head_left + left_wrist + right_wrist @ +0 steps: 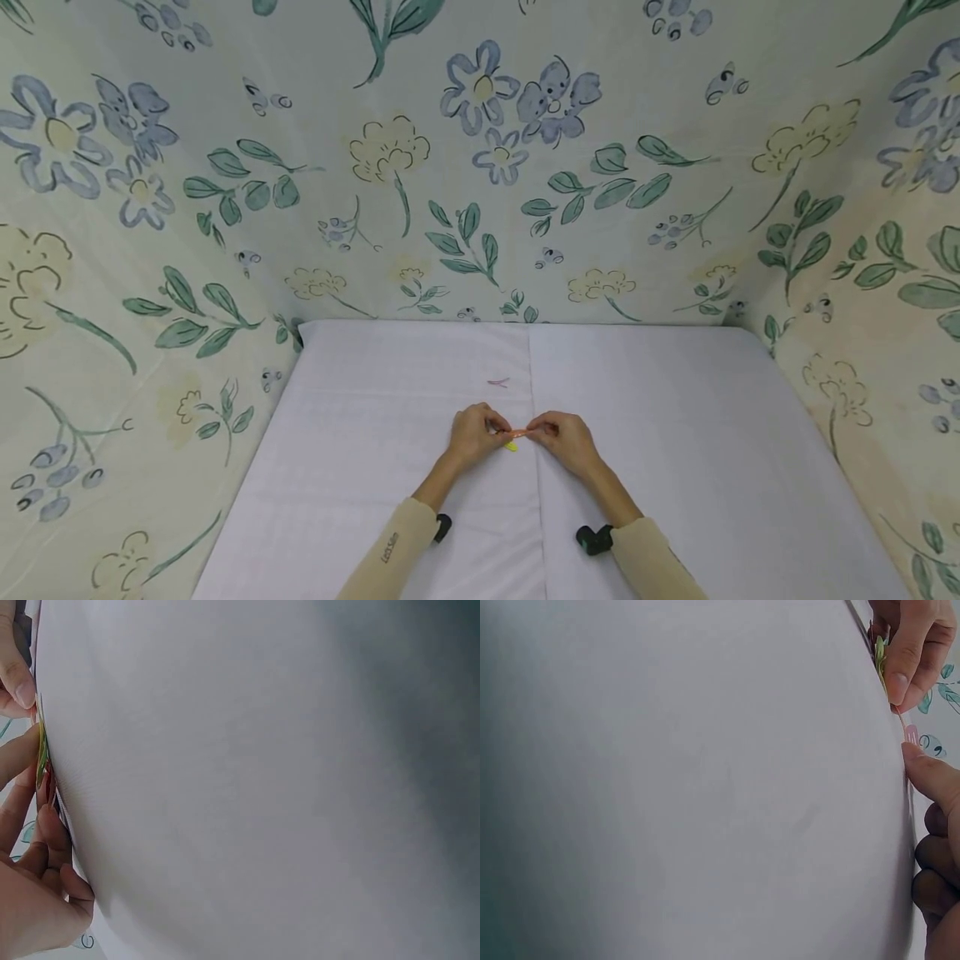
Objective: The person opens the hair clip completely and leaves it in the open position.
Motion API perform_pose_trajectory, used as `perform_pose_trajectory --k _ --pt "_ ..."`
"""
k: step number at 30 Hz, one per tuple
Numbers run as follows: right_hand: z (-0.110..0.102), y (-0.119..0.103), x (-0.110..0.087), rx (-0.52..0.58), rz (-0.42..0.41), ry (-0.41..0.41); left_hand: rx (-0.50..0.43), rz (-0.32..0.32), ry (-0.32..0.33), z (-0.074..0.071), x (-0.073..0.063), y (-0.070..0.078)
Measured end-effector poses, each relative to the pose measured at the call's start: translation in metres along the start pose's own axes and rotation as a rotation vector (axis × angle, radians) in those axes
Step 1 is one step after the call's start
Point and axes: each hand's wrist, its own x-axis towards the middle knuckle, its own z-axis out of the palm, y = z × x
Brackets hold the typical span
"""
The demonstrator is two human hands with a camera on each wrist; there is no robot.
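Observation:
A thin orange band-like strip (519, 432) stretches between the two hands, just above the white cloth. My left hand (474, 437) pinches its left end between thumb and finger. The fingertips of my right hand (570, 442) pinch the other end. Below the left fingertips sticks out a small yellow piece (511, 447). In the left wrist view, thin yellow-green loops (42, 754) and a dark red strand (49, 784) show at the left fingers. What exactly these strands are is too small to tell.
A thin pinkish-purple strand (498, 382) lies on the white-covered table (645, 400) beyond the hands. A seam runs down the cloth near the middle. Flower-patterned curtains (465, 250) close in the back and both sides. Dark devices (595, 540) sit at the wrists.

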Motion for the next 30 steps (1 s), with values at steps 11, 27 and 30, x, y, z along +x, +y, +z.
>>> perform_pose_trajectory --k 11,27,30 --pt "0.0008 0.0 0.0008 -0.01 -0.005 -0.024 0.028 -0.006 -0.019 0.001 -0.0006 -0.0034" --pt "0.0006 -0.002 0.001 -0.065 -0.06 -0.025 -0.008 0.004 -0.037 0.0012 -0.0009 -0.0055" --pt "0.0001 -0.0041 0.0012 -0.071 -0.07 -0.022 -0.003 -0.003 -0.033 0.0014 -0.0013 -0.0054"
